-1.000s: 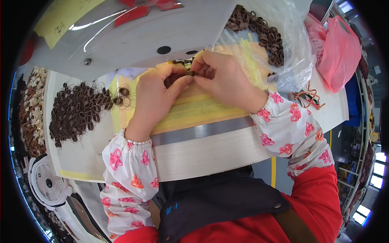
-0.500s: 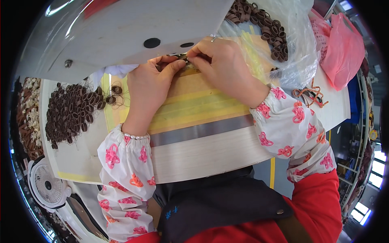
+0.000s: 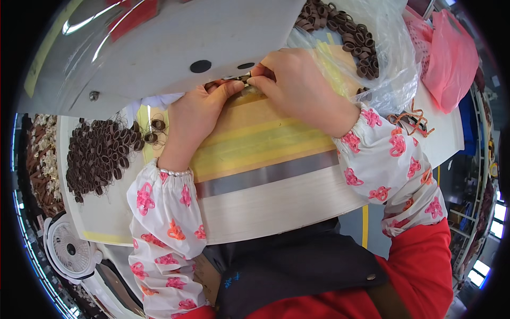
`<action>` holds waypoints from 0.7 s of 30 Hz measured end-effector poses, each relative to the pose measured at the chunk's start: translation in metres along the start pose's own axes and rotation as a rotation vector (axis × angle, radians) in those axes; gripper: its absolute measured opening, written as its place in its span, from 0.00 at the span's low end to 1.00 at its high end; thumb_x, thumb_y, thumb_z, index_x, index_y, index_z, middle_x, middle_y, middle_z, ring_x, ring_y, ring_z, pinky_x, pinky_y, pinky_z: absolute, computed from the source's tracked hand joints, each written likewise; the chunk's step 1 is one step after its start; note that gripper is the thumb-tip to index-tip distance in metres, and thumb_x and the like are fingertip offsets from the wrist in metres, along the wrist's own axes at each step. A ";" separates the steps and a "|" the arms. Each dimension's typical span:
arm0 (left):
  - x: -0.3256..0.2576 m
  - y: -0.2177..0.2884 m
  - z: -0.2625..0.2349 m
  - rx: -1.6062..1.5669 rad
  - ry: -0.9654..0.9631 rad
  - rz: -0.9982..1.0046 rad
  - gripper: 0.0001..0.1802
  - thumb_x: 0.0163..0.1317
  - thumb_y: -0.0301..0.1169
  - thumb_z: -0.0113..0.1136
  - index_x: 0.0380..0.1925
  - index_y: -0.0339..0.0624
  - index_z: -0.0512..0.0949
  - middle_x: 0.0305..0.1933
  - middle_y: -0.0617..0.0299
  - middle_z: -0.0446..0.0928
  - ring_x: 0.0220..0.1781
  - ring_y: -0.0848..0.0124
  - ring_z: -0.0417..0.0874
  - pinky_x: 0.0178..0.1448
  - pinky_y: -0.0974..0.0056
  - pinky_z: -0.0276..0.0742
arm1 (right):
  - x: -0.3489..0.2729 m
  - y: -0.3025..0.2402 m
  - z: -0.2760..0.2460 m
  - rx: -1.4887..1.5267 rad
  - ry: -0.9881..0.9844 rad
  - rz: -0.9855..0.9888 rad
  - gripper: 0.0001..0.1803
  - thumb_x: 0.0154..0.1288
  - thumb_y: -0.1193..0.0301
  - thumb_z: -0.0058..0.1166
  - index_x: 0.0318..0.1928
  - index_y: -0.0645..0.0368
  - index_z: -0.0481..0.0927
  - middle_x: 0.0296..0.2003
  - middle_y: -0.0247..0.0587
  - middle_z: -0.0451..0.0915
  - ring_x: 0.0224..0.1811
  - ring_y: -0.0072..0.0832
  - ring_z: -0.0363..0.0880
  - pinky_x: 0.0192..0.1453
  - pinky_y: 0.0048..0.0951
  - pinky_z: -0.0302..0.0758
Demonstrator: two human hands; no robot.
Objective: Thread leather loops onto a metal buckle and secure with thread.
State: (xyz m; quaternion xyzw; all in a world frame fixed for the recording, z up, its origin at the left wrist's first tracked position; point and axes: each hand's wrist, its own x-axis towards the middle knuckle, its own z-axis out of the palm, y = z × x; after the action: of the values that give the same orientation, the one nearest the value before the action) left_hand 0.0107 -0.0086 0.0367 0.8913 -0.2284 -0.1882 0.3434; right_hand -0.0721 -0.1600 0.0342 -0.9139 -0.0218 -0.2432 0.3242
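Note:
Just below the white sewing machine head (image 3: 175,58), my two hands meet with fingertips close together. My left hand (image 3: 194,114) has its thumb and fingers drawn into a pinch. Opposite it, my right hand (image 3: 303,87) pinches with thumb and index finger at a small dark piece. Fingers and machine hide most of that piece, so its kind cannot be made out. To the left of my left hand lies a heap of small brown loops (image 3: 101,157) with loose threads. A couple of single loops (image 3: 158,125) lie nearer that hand.
Yellow tape strips (image 3: 260,135) and a grey metal band (image 3: 265,173) cross the pale worktable (image 3: 281,202). More brown loops (image 3: 356,37) lie on clear plastic (image 3: 393,80) at far right, near a pink bag (image 3: 449,61) and brown strips (image 3: 414,121). A white fan (image 3: 70,249) is at left.
The whole view has shifted slightly. My hands stay at nearly the same spot under the machine; the right fingers have shifted a little around the small dark piece.

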 end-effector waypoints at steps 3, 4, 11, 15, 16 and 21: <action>0.001 0.000 0.001 -0.007 -0.020 0.035 0.21 0.51 0.53 0.59 0.30 0.47 0.81 0.18 0.70 0.75 0.22 0.79 0.73 0.29 0.72 0.67 | 0.002 0.003 -0.002 -0.072 -0.060 0.019 0.03 0.48 0.78 0.52 0.22 0.65 0.73 0.19 0.51 0.75 0.25 0.47 0.75 0.29 0.40 0.71; 0.001 -0.004 0.002 -0.020 -0.003 0.053 0.21 0.51 0.53 0.59 0.30 0.47 0.81 0.18 0.70 0.74 0.21 0.78 0.73 0.29 0.71 0.67 | 0.002 0.003 -0.002 -0.071 -0.064 0.023 0.04 0.48 0.78 0.52 0.22 0.65 0.73 0.19 0.51 0.75 0.25 0.47 0.75 0.29 0.40 0.71; 0.005 -0.014 0.003 -0.204 0.048 0.027 0.20 0.49 0.48 0.65 0.22 0.40 0.79 0.15 0.75 0.69 0.19 0.86 0.64 0.26 0.76 0.61 | 0.006 0.002 0.002 -0.087 -0.056 0.033 0.09 0.48 0.72 0.58 0.23 0.68 0.78 0.19 0.51 0.76 0.21 0.42 0.75 0.27 0.33 0.71; 0.001 -0.004 0.003 -0.112 0.027 0.003 0.18 0.50 0.45 0.65 0.24 0.40 0.80 0.17 0.74 0.71 0.20 0.86 0.66 0.27 0.77 0.62 | 0.005 0.002 -0.002 -0.005 -0.093 0.137 0.09 0.49 0.72 0.57 0.23 0.68 0.77 0.18 0.50 0.75 0.19 0.39 0.75 0.26 0.32 0.70; 0.000 0.001 0.002 -0.081 0.021 -0.001 0.17 0.51 0.44 0.65 0.24 0.40 0.80 0.18 0.74 0.72 0.21 0.86 0.67 0.27 0.77 0.63 | 0.005 0.004 -0.002 -0.017 -0.082 0.113 0.09 0.49 0.72 0.57 0.23 0.68 0.77 0.17 0.49 0.75 0.19 0.38 0.75 0.25 0.31 0.70; 0.008 -0.021 0.010 -0.244 0.017 0.038 0.18 0.50 0.46 0.64 0.26 0.41 0.80 0.18 0.73 0.73 0.21 0.86 0.69 0.28 0.78 0.64 | 0.004 0.006 0.004 -0.054 -0.043 0.053 0.09 0.49 0.73 0.57 0.23 0.67 0.76 0.17 0.47 0.75 0.18 0.36 0.74 0.24 0.30 0.69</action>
State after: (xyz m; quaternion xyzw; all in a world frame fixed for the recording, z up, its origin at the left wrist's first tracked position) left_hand 0.0183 -0.0041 0.0142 0.8400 -0.2177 -0.2007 0.4546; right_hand -0.0658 -0.1632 0.0302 -0.9276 0.0021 -0.2152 0.3054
